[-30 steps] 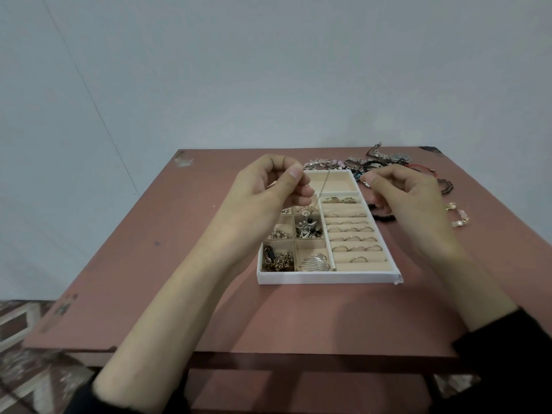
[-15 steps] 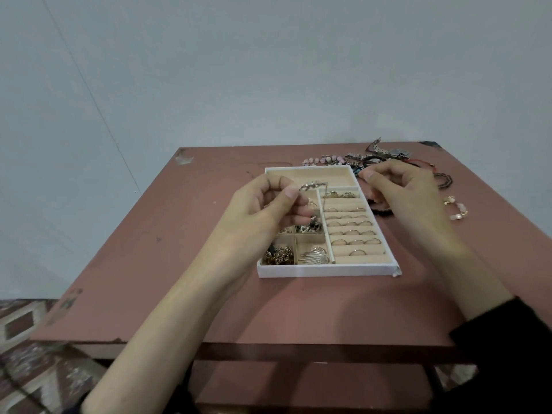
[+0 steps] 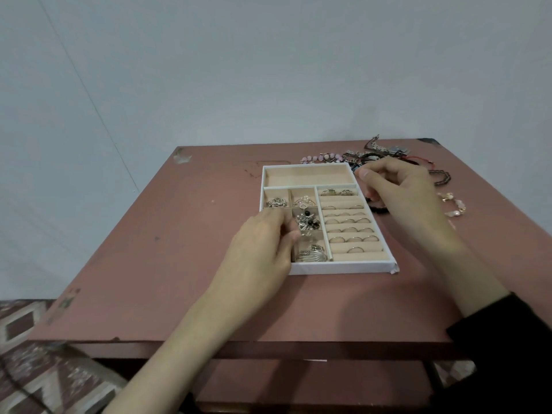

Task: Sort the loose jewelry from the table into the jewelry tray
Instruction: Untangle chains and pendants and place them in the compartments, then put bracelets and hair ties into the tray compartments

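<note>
While your left hand (image 3: 259, 249) curls down into the jewelry tray's (image 3: 337, 268) left compartments, your right hand (image 3: 400, 189) hovers half-curled above a black bracelet (image 3: 380, 210); grips unclear

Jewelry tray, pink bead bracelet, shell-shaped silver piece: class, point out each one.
jewelry tray (image 3: 337, 268), head view, white near wall.
pink bead bracelet (image 3: 321, 158), head view, middle beads.
shell-shaped silver piece (image 3: 311, 254), head view, ribbed middle.

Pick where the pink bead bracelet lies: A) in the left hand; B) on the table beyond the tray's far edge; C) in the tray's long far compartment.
B: the pink bead bracelet lies on the table just past the far wall of the jewelry tray, outside every compartment.
</note>
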